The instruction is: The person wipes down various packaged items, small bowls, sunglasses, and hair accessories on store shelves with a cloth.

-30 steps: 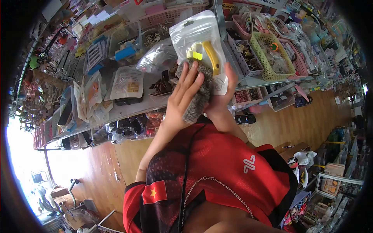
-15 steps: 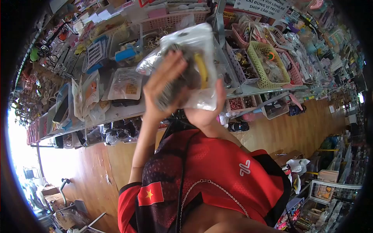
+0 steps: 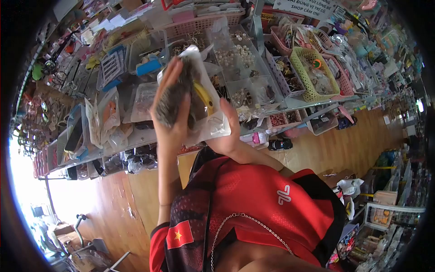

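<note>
Before my chest, above the front of the display shelf, a clear plastic bag (image 3: 216, 123) with a yellow banana-shaped item (image 3: 203, 97) inside is held between my hands. My left hand (image 3: 170, 104) has its fingers around a grey-brown furry item (image 3: 174, 97), which lies against the bag's left side; whether it is inside the bag is unclear. My right hand (image 3: 226, 133) grips the bag's lower right edge, thumb up along its side, the other fingers hidden behind it.
The shelf bears a compartment tray of beads (image 3: 247, 81), a yellow-green basket (image 3: 297, 72), a purple basket (image 3: 277, 68) and packaged goods (image 3: 108, 113). Beneath are lower bins (image 3: 290, 119). A wire rack (image 3: 394, 207) stands at the lower right.
Both hands have moved left with the bag, which now tilts. The furry item is seen more plainly between my left thumb and fingers. The bead tray has come into view.
</note>
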`<action>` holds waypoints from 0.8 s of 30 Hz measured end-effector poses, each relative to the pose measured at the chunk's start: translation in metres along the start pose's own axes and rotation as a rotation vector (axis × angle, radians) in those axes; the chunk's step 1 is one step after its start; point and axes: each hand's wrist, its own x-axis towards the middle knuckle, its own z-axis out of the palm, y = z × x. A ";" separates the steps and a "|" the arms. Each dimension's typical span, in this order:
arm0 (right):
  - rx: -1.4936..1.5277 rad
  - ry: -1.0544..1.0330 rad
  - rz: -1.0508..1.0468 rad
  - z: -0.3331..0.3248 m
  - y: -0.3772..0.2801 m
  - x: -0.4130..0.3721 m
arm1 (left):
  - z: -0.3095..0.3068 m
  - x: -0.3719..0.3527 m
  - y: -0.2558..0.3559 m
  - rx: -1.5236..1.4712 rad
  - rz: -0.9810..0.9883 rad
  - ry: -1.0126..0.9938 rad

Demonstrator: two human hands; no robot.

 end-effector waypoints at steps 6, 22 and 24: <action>-0.223 -0.033 -0.317 -0.006 -0.012 0.018 | 0.014 -0.040 0.000 0.179 0.193 -0.207; -0.323 0.024 0.112 0.022 0.065 0.005 | -0.074 -0.005 -0.027 -0.091 -0.107 0.118; -0.243 0.059 0.026 0.026 0.065 0.008 | -0.076 -0.019 -0.039 -0.064 0.014 0.024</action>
